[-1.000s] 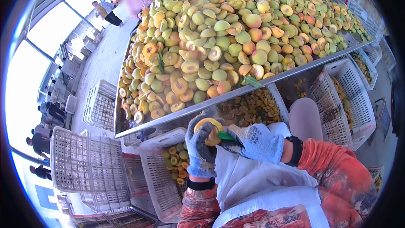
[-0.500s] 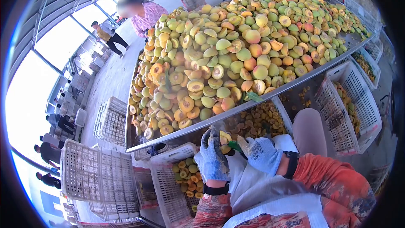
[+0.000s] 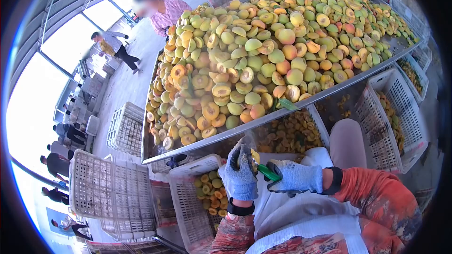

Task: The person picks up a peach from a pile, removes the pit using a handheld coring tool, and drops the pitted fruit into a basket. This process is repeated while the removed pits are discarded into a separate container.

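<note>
Left hand [image 3: 239,173] pinches a fruit [image 3: 255,156], right hand [image 3: 297,177] curls round a tool [image 3: 268,172] beside it; in the head view I see both near the table [image 3: 216,138], a crate [image 3: 188,211] to their left.

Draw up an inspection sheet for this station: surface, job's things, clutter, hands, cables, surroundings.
Surface: metal-rimmed table, heaped with whole and halved fruit.
Job's things: yellow fruit piece, largely hidden by fingers; green-handled tool pointing toward it, contact unclear.
Clutter: loose green leaf by the near rim.
Hands: gloved left hand holds the fruit piece; gloved right hand grips the tool.
Cables: nothing seen.
Surroundings: white crate of fruit beside the left hand; person in pink patterned top beyond the table.
</note>
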Demonstrator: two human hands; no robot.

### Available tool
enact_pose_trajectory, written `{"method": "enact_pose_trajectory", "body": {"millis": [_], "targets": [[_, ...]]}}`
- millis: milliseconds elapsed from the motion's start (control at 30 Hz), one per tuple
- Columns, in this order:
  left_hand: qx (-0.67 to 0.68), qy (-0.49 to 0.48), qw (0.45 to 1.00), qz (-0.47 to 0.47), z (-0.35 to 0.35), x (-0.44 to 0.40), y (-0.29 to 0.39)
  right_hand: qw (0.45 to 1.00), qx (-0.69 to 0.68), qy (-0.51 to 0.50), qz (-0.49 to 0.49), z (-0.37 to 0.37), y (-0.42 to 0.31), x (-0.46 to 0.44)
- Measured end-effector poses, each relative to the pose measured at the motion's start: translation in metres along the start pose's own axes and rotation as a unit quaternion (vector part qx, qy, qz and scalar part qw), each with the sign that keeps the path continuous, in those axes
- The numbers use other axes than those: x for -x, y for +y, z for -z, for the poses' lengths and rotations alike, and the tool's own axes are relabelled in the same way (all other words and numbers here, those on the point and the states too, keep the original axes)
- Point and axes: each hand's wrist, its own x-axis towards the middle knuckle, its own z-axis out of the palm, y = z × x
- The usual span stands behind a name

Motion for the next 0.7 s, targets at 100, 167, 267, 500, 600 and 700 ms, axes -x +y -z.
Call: {"method": "enact_pose_trajectory", "body": {"millis": [100, 167, 267, 500, 600, 700], "targets": [[0.011, 0.017, 0.997, -0.073, -0.002, 0.001, 0.003, 0.998, -0.058, -0.019, 0.032, 0.002, -0.006, 0.005], [-0.001, 0.001, 1.000, -0.024, -0.002, 0.003, 0.010, 0.995, -0.062, -0.007, 0.078, 0.001, 0.003, 0.003], [0.109, -0.037, 0.971, 0.208, 0.000, 0.000, 0.016, 0.919, 0.285, 0.140, 0.235, 0.002, 0.009, -0.001], [0.061, 0.006, 0.996, -0.061, -0.015, -0.002, 0.010, 0.989, -0.125, -0.070, 0.028, 0.024, -0.010, 0.015], [-0.030, -0.048, 0.995, -0.085, -0.014, -0.004, 0.016, 0.985, -0.145, -0.093, 0.008, 0.029, -0.009, 0.017], [-0.044, -0.058, 0.988, 0.133, -0.022, -0.013, 0.020, 0.983, -0.156, -0.095, -0.010, 0.031, -0.001, 0.012]]}}
